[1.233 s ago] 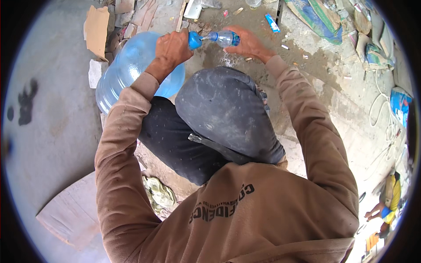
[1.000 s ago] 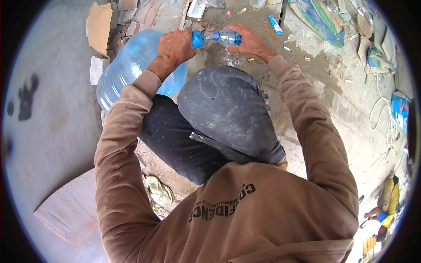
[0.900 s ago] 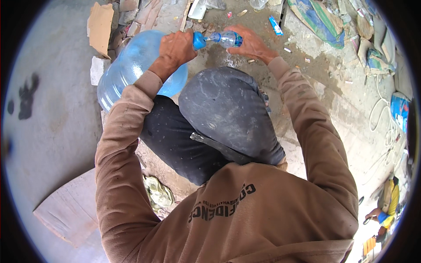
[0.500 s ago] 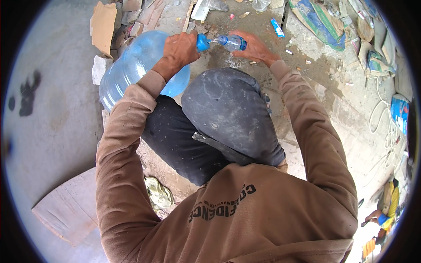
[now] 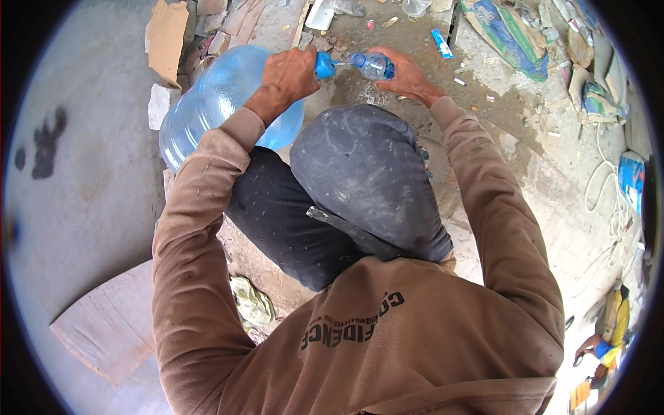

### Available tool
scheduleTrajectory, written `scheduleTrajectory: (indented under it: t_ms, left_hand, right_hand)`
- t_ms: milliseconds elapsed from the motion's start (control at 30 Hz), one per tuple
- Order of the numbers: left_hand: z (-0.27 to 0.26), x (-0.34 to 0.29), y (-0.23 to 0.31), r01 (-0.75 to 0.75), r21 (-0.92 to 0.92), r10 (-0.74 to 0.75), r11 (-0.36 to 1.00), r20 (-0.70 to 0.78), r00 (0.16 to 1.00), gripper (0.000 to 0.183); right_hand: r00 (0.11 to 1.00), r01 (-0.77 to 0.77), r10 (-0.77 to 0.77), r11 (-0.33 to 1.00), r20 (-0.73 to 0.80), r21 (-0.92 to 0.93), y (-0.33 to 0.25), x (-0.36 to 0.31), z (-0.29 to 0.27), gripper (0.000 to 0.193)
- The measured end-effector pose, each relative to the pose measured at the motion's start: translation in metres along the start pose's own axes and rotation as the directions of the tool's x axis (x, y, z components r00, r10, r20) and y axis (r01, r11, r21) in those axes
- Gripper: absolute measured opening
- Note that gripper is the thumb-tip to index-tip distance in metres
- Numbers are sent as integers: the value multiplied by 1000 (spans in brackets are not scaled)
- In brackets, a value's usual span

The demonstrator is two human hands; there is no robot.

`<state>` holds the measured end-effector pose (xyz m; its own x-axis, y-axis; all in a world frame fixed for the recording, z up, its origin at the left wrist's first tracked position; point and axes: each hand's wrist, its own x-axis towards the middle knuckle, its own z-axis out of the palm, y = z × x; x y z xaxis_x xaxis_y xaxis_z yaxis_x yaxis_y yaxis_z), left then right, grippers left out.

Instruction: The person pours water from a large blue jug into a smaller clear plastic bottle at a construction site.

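A large clear-blue water jug lies tilted to my left, its blue-capped neck pointing right. My left hand is closed around the jug just behind that neck. Facing it, a small clear plastic bottle lies nearly sideways in the fingers of my right hand, its mouth toward the jug. A thin stream of water spans the short gap between the two mouths. My fingers partly cover the bottle's base.
Torn cardboard and rubble lie beyond the jug. On the dirty floor are a blue packet and a green-blue sack. White cord trails at the right, and another person's hand shows at the lower right edge.
The whole view has shifted slightly. Both hands keep their holds on the jug and the bottle, and the water still runs between the two mouths.
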<state>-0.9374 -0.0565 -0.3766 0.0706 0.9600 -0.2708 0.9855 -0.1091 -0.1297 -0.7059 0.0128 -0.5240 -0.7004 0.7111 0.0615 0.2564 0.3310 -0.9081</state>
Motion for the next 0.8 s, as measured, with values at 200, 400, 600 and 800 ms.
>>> scheduleTrajectory:
  t_ms: [200, 400, 600, 800]
  left_hand:
    - [3, 0, 0, -7, 10, 7, 1000, 3, 1000, 34]
    - [2, -1, -1, -23, 2, 23, 1000, -14, 1000, 34]
    - [0, -1, -1, -21, -20, 20, 1000, -14, 1000, 32]
    - [1, -2, 0, -7, -16, 7, 1000, -12, 1000, 33]
  right_hand:
    - [999, 45, -45, 999, -17, 24, 4, -2, 4, 71]
    - [999, 46, -45, 998, -20, 32, 3, -2, 5, 70]
    - [998, 60, -60, 998, -16, 16, 3, 0, 5, 68]
    - [1000, 31, -31, 999, 4, 25, 0, -2, 6, 66]
